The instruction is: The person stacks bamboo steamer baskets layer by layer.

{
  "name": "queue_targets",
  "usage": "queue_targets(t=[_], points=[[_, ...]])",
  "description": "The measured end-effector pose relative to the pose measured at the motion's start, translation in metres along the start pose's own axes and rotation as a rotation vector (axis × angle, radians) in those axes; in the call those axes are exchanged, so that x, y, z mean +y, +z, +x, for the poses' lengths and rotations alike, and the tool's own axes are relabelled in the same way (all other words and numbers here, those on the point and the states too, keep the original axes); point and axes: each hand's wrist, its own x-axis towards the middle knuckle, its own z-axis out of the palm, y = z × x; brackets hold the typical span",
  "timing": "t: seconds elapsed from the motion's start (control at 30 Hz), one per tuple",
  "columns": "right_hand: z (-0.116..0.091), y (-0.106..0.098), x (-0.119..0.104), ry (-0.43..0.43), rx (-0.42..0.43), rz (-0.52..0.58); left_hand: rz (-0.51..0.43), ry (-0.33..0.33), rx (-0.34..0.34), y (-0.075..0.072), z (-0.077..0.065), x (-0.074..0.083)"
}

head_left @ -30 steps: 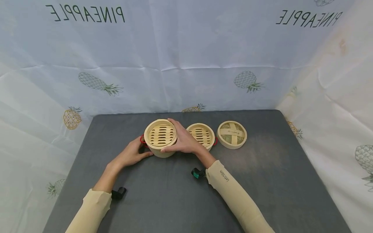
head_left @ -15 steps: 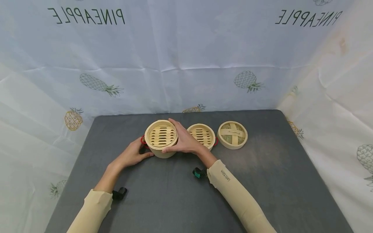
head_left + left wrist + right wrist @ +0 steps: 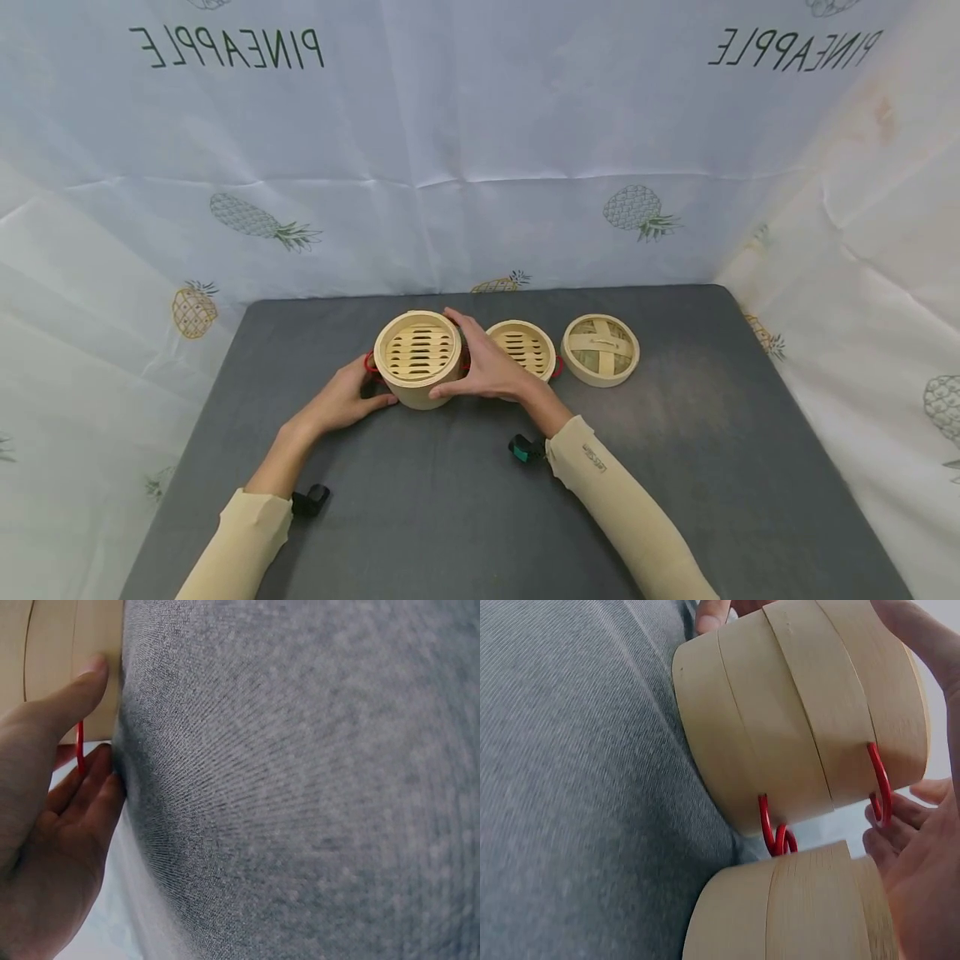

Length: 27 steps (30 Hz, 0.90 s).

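Two bamboo steamer baskets stand stacked (image 3: 416,354) at the back left of the table, slats showing in the upper one. My left hand (image 3: 348,396) holds the lower basket from the left; its thumb rests on the wall, the other fingers beyond a red handle (image 3: 80,746). Around the stack's right side is my right hand (image 3: 491,367), thumb in front and fingers behind. The right wrist view shows these fingers (image 3: 904,825) loosely bent, apart from the wall, near another red handle (image 3: 882,784). A single bamboo steamer basket (image 3: 522,348) stands just right, partly hidden by this hand.
A round woven bamboo lid (image 3: 600,350) with crossed strips lies right of the single basket. Dark grey cloth covers the table (image 3: 465,508). White curtains (image 3: 480,125) printed with pineapples hang behind and at both sides.
My right hand has shifted slightly right, its fingers loosening from the stack. The left hand keeps its place on the lower basket. The head view has shifted a little.
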Motion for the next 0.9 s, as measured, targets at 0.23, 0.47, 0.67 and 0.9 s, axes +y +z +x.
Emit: queue_targets(t=[0.23, 0.47, 0.67, 0.9], points=[[-0.010, -0.007, 0.004, -0.004, 0.015, -0.056, 0.003, 0.004, 0.007, 0.000, 0.001, -0.001], [-0.027, -0.017, 0.008, 0.007, 0.039, -0.060, -0.010, 0.000, -0.007, 0.000, 0.003, -0.001], [-0.037, -0.024, 0.011, 0.023, 0.064, -0.074, -0.011, -0.002, -0.001, 0.000, 0.001, 0.000], [-0.048, -0.036, 0.013, 0.018, 0.120, -0.096, -0.014, 0.005, 0.004, -0.001, 0.000, 0.002]])
